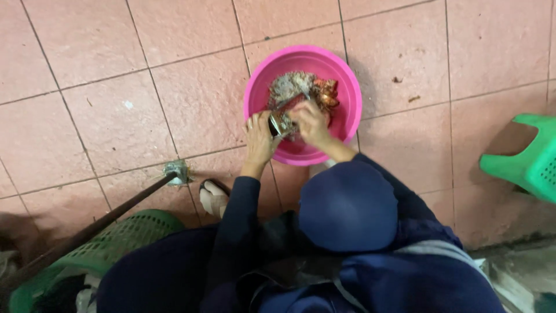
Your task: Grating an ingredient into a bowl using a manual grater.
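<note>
Head view: we work a fish (284, 120) over the pink basin (347, 87).
Our left hand (259, 138) clamps the fish; our right hand (311, 122) grips a blade, apparently mid-cleaning, so steady strokes come next.

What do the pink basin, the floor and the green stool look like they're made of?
The pink basin looks like moulded plastic: one even bright colour with a smooth rounded rim. The floor seems matte pinkish tile, with straight grout lines. The green stool is probably plastic too, judging by its uniform colour and perforated side.
</note>
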